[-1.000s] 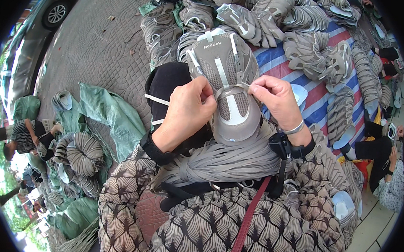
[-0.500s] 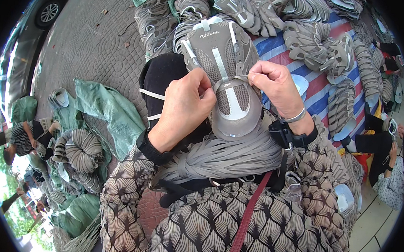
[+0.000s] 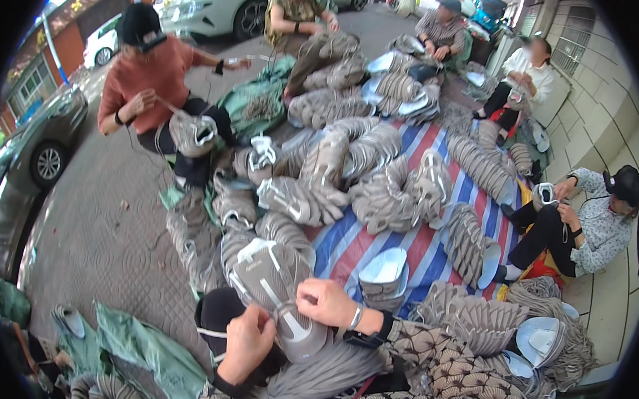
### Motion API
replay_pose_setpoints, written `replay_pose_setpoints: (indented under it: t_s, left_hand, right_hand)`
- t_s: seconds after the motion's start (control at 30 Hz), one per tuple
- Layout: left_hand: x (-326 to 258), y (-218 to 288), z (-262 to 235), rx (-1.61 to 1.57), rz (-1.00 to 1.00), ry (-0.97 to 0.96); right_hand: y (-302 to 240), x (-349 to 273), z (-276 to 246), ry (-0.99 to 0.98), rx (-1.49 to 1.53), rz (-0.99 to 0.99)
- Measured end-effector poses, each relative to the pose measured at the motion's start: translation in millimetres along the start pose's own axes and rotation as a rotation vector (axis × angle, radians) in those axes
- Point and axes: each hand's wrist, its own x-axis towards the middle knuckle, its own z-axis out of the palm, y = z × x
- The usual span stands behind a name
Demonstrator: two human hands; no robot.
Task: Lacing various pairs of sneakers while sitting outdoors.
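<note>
A grey mesh shoe upper [image 3: 271, 269] with white strips rests over my lap, its toe toward me. At its left edge my left hand [image 3: 248, 342] is closed in a pinch. My right hand [image 3: 326, 302] pinches at the opposite side, near the middle of the upper. A thin grey shoelace [image 3: 285, 310] crosses the upper between the two hands; its ends are hidden in my fingers. Below the toe, a thick bundle of grey laces [image 3: 321, 379] lies across my lap.
Piles of stacked grey uppers [image 3: 386, 203] cover a striped red, white and blue sheet [image 3: 346, 250] ahead. Several people sit around it handling uppers, one in a rust-coloured top [image 3: 148, 82]. Green sacking [image 3: 156, 350] lies at left; parked cars [image 3: 228, 10] stand beyond.
My view has tilted up, bringing the people and piles ahead into sight. The hands and upper sit lower in the picture; both hands stay pinched at the shoelace.
</note>
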Motion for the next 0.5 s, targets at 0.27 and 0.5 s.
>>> replay_pose_setpoints:
  t_s: [0.27, 0.5]
  left_hand:
    - [6.4, -7.4, -14.4, 0.007, 0.162, -0.044]
    - [12.9, -2.4, -11.0, 0.158, 0.260, 0.011]
  right_hand:
    - [0.3, 12.0, -3.1, -0.017, 0.020, 0.083]
    - [13.9, 11.3, -3.5, -0.027, 0.020, 0.052]
